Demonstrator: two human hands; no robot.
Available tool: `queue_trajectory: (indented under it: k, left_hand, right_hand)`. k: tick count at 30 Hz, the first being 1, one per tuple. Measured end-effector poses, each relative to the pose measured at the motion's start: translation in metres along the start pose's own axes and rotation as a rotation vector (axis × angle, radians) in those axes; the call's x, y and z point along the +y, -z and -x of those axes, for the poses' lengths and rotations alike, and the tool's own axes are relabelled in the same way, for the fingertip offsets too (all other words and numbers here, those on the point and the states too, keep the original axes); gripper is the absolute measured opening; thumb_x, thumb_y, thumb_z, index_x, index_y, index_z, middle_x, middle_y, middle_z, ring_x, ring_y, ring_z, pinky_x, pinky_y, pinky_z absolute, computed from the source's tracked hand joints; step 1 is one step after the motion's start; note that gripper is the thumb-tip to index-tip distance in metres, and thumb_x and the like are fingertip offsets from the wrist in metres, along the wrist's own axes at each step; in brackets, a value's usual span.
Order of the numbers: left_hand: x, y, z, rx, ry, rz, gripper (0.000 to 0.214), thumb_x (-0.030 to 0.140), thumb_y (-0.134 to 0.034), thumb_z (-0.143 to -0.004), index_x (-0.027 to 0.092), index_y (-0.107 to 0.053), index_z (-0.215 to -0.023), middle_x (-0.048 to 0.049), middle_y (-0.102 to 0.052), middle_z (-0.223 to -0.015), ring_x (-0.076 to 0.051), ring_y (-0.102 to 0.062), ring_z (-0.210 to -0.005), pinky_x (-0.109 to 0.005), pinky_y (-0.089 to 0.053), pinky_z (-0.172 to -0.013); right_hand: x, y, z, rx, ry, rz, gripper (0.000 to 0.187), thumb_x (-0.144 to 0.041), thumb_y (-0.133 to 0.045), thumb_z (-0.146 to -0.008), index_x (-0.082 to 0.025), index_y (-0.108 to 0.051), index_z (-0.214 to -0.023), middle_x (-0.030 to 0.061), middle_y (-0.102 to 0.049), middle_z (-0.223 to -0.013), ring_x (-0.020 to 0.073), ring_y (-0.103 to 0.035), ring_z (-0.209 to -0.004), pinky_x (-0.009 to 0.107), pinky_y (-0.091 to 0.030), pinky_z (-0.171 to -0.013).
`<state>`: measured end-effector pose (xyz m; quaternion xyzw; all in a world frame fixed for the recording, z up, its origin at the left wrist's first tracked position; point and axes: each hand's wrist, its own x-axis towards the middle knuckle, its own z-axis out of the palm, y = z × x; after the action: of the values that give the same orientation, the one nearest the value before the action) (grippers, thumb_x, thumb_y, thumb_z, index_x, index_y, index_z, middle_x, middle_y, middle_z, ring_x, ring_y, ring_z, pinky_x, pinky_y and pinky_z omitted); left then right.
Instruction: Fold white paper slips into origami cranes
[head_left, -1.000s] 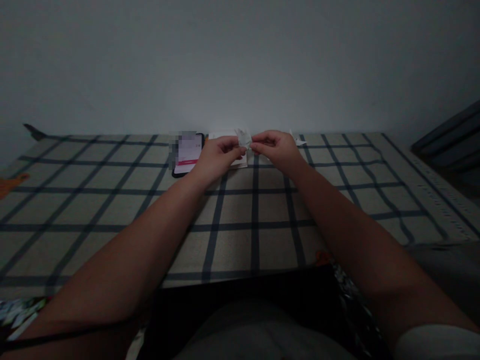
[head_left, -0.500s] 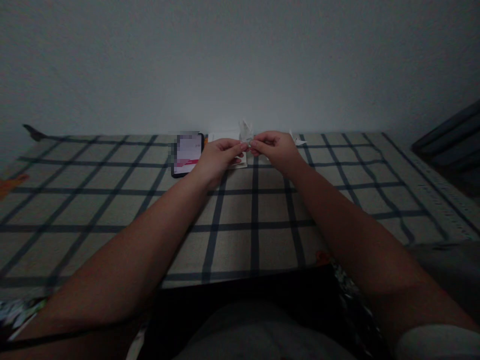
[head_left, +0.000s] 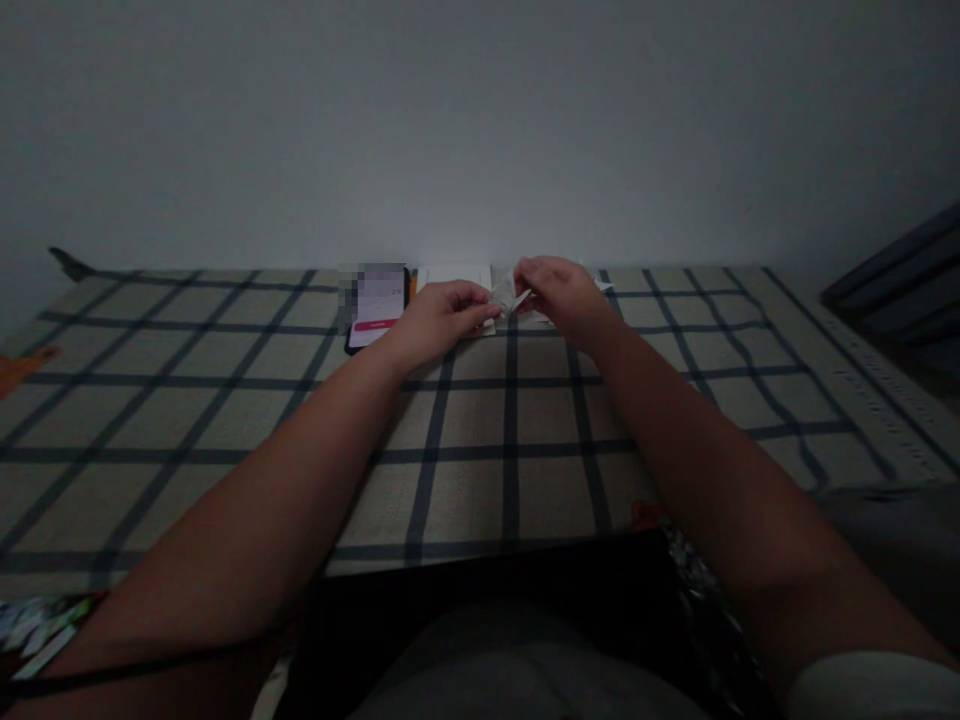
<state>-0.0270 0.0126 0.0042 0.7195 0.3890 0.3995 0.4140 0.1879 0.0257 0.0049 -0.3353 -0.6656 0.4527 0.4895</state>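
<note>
Over the far part of the table, a small crinkled whitish piece [head_left: 505,292], like thin paper or plastic film, is held up between my hands. My left hand [head_left: 448,315] pinches its left edge between thumb and fingertips. At its right side is my right hand [head_left: 561,295], fingers curled in, with a pale bit showing under the fingertips. The dim light hides exactly how the right fingers grip it. Behind and below my left hand lies a white flat booklet or box [head_left: 457,273], partly covered by the hand.
A phone [head_left: 379,305] with a lit screen lies left of my left hand. Scraps of white paper [head_left: 603,284] rest behind my right wrist. The checked tablecloth [head_left: 510,420] reaches back to a plain wall [head_left: 480,130]. A dark striped item [head_left: 900,270] stands at right.
My right hand has drawn slightly away from my left and turned, its fingers curling downward. The whitish piece, upright before, now tilts between the hands, and more of the white booklet or box shows.
</note>
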Motion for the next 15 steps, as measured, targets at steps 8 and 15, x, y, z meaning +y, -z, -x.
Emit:
queue_trajectory:
  k: [8,15]
  left_hand:
    - [-0.005,-0.007,-0.003,0.091,0.078,0.1,0.026,0.039,-0.087,-0.078,0.02,-0.075,-0.091,-0.0007,-0.069,-0.074,-0.013,-0.06,-0.061,-0.025,-0.049,-0.06]
    - [0.001,-0.022,0.0,0.378,0.165,0.182,0.018,0.027,-0.084,-0.078,0.018,-0.069,-0.083,-0.0013,-0.071,-0.077,-0.014,-0.066,-0.069,-0.025,-0.057,-0.062]
  right_hand:
    - [0.001,0.003,0.001,0.006,-0.01,0.089,0.038,-0.056,-0.085,-0.08,-0.019,-0.076,-0.082,0.0033,-0.074,-0.079,0.0164,-0.068,-0.076,0.03,-0.061,-0.072]
    - [0.009,-0.008,-0.001,0.11,0.053,0.14,0.037,-0.055,-0.085,-0.08,-0.021,-0.071,-0.08,0.0029,-0.071,-0.077,0.018,-0.067,-0.077,0.033,-0.06,-0.075]
